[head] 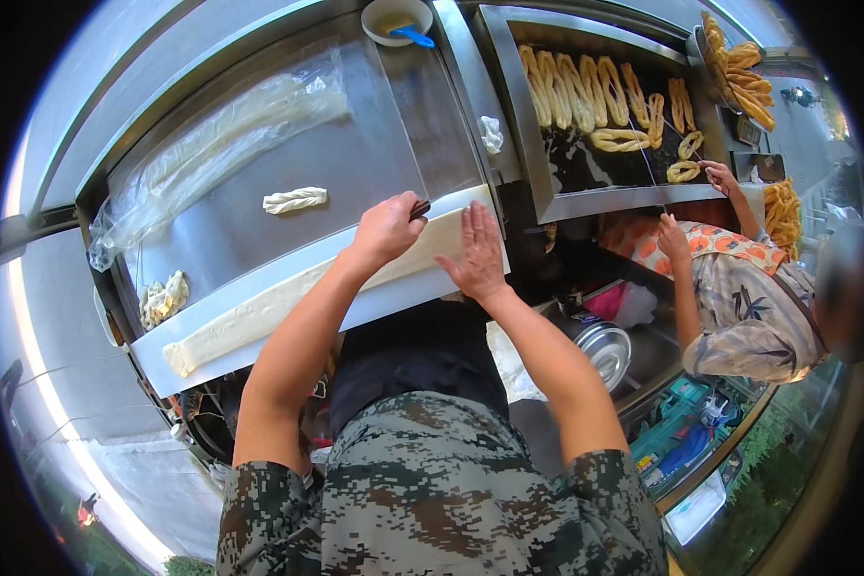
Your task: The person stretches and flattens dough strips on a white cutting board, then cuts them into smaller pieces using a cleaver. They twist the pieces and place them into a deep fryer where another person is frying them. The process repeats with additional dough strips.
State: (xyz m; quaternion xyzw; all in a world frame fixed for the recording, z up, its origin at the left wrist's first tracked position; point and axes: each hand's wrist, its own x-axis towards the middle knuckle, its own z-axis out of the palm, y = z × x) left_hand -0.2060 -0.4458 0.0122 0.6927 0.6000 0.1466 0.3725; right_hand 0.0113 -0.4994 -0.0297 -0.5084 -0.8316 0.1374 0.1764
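A long flat strip of pale dough (259, 322) lies along a white cutting board (155, 351) in front of me. My left hand (389, 229) is closed around a dark-handled tool (420, 209) above the board's far edge. Its working end is too thin to make out clearly. Flat and palm down, my right hand (477, 252) rests on the right part of the dough, thumb spread from the fingers. Beyond the board, a twisted piece of dough (295, 200) lies on the metal worktop (374, 158).
Plastic-covered dough (245, 129) lies at the far left; a crumpled cloth (164, 299) sits nearer. A white bowl (381, 32) holds a blue-handled utensil (412, 34). At right, a co-worker (749, 309) holds long sticks over a fryer (597, 209) with several dough sticks (590, 90).
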